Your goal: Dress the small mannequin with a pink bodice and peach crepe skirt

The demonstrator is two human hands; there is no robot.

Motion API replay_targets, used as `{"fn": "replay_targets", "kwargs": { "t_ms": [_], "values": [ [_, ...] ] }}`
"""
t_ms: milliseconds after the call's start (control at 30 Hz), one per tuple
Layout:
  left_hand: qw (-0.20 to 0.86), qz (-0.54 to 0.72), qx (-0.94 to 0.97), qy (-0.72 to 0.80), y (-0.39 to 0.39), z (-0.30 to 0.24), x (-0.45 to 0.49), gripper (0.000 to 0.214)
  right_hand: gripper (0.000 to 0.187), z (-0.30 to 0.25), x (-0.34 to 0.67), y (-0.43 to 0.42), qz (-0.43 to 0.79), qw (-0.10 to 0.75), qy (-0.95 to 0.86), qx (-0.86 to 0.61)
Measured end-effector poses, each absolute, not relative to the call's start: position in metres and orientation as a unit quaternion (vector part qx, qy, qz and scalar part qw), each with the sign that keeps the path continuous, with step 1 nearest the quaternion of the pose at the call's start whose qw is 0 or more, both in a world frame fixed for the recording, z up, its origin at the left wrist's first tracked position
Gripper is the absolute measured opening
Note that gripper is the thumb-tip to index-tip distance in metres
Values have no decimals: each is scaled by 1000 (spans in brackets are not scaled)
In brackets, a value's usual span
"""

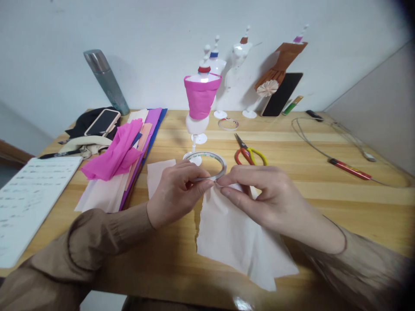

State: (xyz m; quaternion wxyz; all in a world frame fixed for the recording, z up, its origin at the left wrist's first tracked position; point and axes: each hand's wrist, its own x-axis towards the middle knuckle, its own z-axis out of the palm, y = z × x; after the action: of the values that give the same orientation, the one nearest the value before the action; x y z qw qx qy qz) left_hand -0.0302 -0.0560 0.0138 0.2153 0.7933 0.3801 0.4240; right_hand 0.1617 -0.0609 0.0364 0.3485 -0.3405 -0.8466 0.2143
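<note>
My left hand (177, 190) is closed around a thin roll of double-sided tape (212, 162), held just above the wooden table (324, 181). My right hand (262, 194) pinches at the tape's edge where the two hands meet, thumb and forefinger pressed together. Under both hands lies a sheet of pale pink tissue paper (233, 237) with a torn left edge. Just behind the tape stands a small white mannequin (199, 103) wrapped in bright pink paper.
Red and yellow scissors (248, 153) lie behind my right hand. A pile of coloured paper (123, 160) sits at left, with a phone (103, 122), a notebook (29, 194) and a grey flask (106, 80). More mannequins (238, 65), a second tape roll (228, 124) and a red pen (350, 168) stand at back and right.
</note>
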Motion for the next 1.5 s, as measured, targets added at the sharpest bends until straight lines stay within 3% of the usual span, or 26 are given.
{"fn": "replay_targets", "kwargs": {
  "t_ms": [1500],
  "values": [
    [219, 435, 796, 359, -57, 13, -29, 13, 14, 31, 157, -61, 179, 350, -818, -420]
  ]
}}
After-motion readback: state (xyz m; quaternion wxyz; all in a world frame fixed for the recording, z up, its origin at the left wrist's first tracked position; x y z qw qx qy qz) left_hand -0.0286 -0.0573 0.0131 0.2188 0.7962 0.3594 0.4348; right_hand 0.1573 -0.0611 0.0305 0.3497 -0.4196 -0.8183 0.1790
